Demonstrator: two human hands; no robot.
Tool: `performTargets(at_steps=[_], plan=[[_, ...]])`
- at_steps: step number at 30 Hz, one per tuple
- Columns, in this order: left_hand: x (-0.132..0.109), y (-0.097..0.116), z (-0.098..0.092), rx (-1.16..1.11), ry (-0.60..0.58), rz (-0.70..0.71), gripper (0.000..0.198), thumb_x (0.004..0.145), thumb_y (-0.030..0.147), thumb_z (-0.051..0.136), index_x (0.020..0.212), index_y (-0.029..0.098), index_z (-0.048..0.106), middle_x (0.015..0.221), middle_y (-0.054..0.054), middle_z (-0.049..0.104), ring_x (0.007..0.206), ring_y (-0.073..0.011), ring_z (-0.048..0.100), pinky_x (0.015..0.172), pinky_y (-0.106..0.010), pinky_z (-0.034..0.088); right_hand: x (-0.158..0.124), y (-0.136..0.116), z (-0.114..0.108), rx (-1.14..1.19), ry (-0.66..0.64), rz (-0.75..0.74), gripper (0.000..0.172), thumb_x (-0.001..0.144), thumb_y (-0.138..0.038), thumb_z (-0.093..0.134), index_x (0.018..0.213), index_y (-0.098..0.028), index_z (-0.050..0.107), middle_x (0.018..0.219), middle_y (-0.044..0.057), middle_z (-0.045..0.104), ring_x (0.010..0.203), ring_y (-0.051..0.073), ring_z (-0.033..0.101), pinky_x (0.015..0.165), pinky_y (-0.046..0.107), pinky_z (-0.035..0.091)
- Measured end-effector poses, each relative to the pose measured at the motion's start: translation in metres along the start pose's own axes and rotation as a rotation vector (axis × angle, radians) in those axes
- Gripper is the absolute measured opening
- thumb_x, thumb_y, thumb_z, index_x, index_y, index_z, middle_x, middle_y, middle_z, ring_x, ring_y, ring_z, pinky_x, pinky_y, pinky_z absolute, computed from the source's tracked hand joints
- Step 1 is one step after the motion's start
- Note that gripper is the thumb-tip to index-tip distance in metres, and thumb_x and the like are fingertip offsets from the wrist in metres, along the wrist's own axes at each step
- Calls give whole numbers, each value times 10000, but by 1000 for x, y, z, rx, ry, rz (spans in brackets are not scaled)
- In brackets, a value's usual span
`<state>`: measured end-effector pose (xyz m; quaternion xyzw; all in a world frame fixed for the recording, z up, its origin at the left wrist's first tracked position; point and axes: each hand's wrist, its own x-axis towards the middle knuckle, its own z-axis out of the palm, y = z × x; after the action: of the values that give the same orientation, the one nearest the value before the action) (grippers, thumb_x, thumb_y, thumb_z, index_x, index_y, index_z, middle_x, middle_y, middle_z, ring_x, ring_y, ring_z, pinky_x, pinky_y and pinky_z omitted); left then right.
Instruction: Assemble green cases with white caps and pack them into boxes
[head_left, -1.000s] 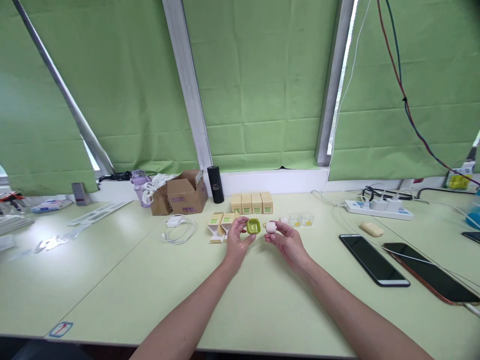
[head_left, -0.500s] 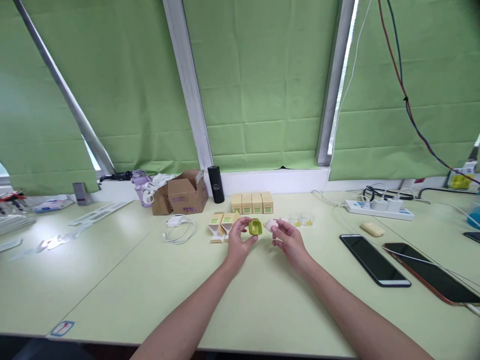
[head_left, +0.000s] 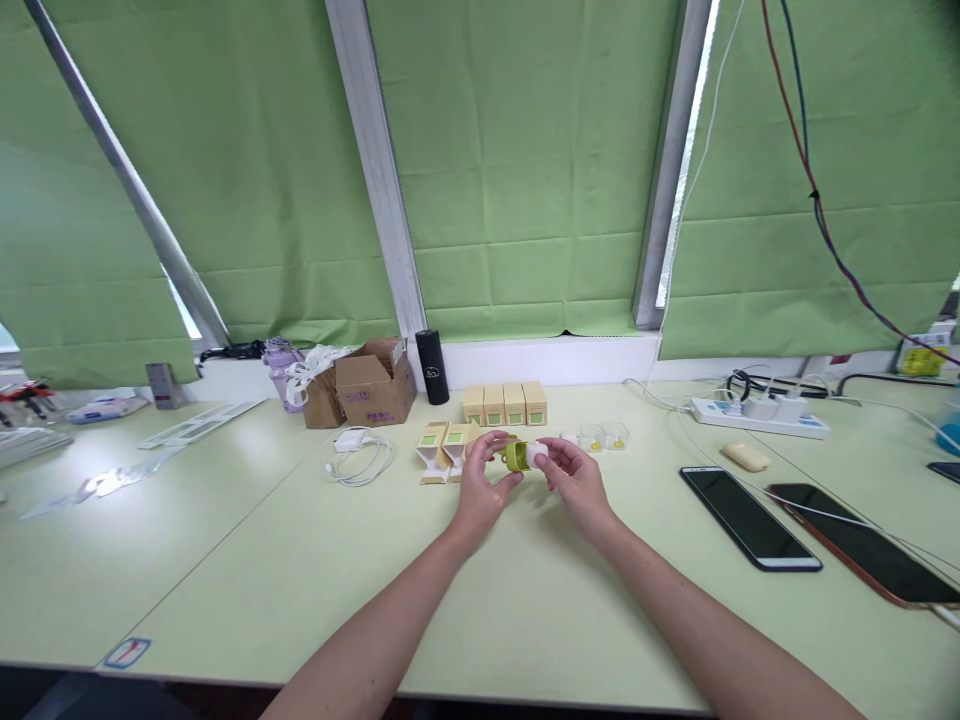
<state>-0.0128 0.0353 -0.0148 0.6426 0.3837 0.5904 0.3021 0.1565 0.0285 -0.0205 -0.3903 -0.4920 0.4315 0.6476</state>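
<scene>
A small olive-green case (head_left: pixel 516 456) is gripped by the fingers of my left hand (head_left: pixel 482 483), just above the table. My right hand (head_left: pixel 579 482) pinches a small white rounded piece (head_left: pixel 535 454), which is against the case's right side, at its opening. Behind my left hand lie opened card boxes (head_left: pixel 444 450) with green labels. Small clear containers (head_left: pixel 604 437) with yellow bits inside stand just beyond my right hand. Several closed tan boxes (head_left: pixel 504 405) form a row farther back.
Back left are a cardboard box (head_left: pixel 375 384), a black cylinder (head_left: pixel 432 367) and a coiled white cable with charger (head_left: pixel 360 456). On the right lie two phones (head_left: pixel 750 518), a cream oval object (head_left: pixel 745 457) and a power strip (head_left: pixel 759 418). A thin white cable crosses the phones.
The green case has turned toward the right, and the white piece has moved left from a small gap away to meet its opening. Both hands are slightly closer together.
</scene>
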Motion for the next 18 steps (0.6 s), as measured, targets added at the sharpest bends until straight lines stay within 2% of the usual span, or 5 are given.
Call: performTargets(at_steps=[5, 10, 18], plan=[[-1, 3, 1, 76, 24, 23, 476, 658, 113, 822, 1101, 260, 733, 1130, -68, 657, 1135, -276, 615, 999, -426, 451, 0, 1, -2, -44, 26, -40, 496, 724, -625, 845, 954, -192, 764, 893, 92, 762, 767, 209, 619, 597, 296, 454], [-1, 3, 2, 98, 42, 17, 483, 661, 87, 820, 1104, 265, 746, 1140, -71, 640, 1143, -273, 590, 1013, -425, 456, 0, 0, -4, -125, 23, -58, 475, 759, -624, 810, 946, -188, 782, 849, 76, 745, 733, 199, 581, 602, 300, 444], [-3, 7, 2, 112, -6, 0, 476, 685, 80, 827, 1111, 282, 758, 1191, -71, 610, 1193, -277, 562, 1079, -448, 436, -2, -4, -4, -182, 4, -69, 446, 779, -598, 789, 946, -184, 791, 869, 90, 765, 733, 207, 586, 677, 335, 490]])
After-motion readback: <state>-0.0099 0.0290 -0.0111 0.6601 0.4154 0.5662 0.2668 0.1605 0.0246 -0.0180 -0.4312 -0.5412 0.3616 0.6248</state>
